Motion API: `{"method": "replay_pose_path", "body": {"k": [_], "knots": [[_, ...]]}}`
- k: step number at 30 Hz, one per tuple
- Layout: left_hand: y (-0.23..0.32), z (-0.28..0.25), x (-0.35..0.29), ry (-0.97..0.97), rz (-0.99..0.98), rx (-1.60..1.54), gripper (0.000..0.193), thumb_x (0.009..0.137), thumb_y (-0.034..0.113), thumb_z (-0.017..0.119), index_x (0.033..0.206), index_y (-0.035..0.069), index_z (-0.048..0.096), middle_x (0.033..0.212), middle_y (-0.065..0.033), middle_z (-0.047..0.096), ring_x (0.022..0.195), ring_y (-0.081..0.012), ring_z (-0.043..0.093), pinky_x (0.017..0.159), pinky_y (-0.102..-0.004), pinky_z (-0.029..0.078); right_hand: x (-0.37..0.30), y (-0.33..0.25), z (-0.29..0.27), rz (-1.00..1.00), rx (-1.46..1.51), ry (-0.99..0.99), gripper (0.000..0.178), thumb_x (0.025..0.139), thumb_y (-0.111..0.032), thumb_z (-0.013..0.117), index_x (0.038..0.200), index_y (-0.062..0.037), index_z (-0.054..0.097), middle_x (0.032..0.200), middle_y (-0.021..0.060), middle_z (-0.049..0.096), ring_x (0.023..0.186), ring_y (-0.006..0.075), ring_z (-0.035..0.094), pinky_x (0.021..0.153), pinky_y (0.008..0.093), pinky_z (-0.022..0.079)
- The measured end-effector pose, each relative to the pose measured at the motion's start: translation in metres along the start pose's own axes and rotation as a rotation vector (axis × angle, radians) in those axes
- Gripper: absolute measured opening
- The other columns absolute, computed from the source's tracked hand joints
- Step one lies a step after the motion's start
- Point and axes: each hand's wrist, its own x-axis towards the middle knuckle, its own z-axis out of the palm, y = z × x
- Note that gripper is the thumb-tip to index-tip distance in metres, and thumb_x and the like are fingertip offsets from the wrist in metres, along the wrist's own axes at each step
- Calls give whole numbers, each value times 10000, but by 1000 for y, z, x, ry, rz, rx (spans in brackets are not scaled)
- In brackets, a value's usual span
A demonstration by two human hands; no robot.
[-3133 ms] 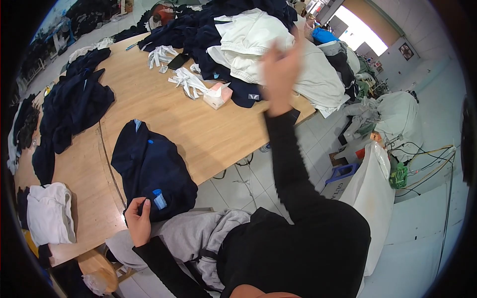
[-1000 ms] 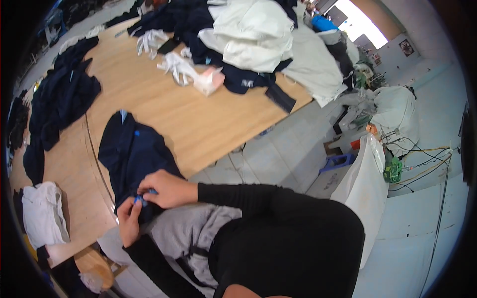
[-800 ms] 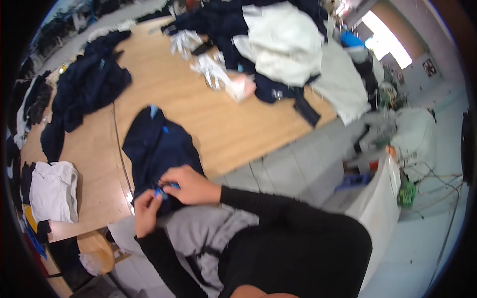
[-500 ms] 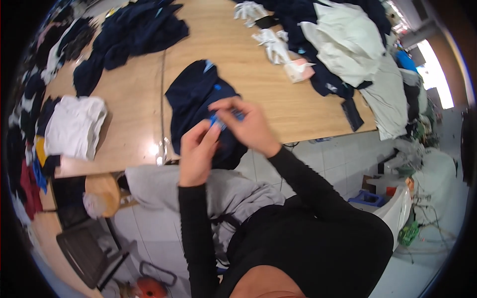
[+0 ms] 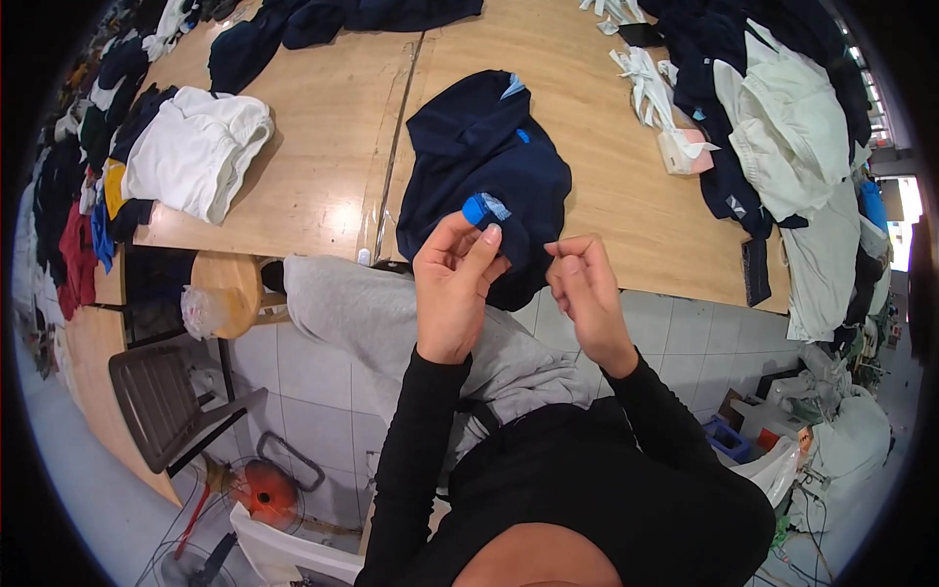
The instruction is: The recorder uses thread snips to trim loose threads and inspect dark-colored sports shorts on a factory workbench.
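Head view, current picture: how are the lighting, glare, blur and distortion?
Head view: a curved black border rings the image, and the chair at left seems to lean, probably fisheye distortion; the bright opening at far right looks washed out; a shadow lies right of the white garment on the table; the left hand and right hand look fairly sharp.

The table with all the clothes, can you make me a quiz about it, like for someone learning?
1. True or false: the pink box lies to the right of the navy garment.
2. Which hand holds the navy garment near its blue patch?
3. Fill in: the folded garment at the left of the table is ____.

Key: 1. True. 2. The left hand. 3. White.
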Motion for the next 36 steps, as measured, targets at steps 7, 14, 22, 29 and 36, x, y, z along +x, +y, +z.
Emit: {"method": "replay_pose_path", "body": {"k": [7, 14, 22, 29, 36], "knots": [[12, -2, -5, 39, 63, -36, 450, 969, -76, 741, 1375, 85, 633, 1033, -7, 711, 905, -65, 690, 766, -236, 599, 13, 20, 27, -199, -89, 5, 220, 1021, -57, 743, 1172, 17, 601, 962, 26, 687, 838, 50, 590, 745, 220, 477], [14, -13, -10, -10, 72, 23, 573, 915, -130, 775, 1426, 71, 614, 921, -11, 700, 827, -57, 684, 746, -220, 570, 19, 19, 27, -261, -207, 3, 241, 982, -79, 801, 1120, 25, 633, 887, 32, 694, 799, 45, 582, 716, 225, 474], [18, -17, -12, -29, 79, 79, 583, 907, -132, 785, 1441, 38, 627, 910, -24, 714, 829, -62, 685, 753, -208, 560, 21, 11, 32, -255, -165, -20, 229, 978, -80, 813, 1099, 29, 651, 886, 29, 704, 811, 34, 575, 714, 223, 472], [20, -18, -13, -15, 105, 157, 592, 897, -138, 796, 1440, 34, 631, 889, -4, 703, 809, -40, 657, 748, -190, 538, 22, 10, 31, -254, -182, -47, 180, 992, -63, 795, 1063, 28, 658, 899, 42, 725, 826, 37, 602, 734, 220, 487], [19, -20, -8, -9, 137, 7, 690, 941, -122, 751, 1565, 41, 504, 1021, -24, 696, 905, -60, 670, 775, -214, 550, 25, 11, 25, -88, 72, -17, 198, 1031, -53, 745, 1159, 16, 612, 970, 31, 707, 844, 47, 640, 736, 216, 509]]}}
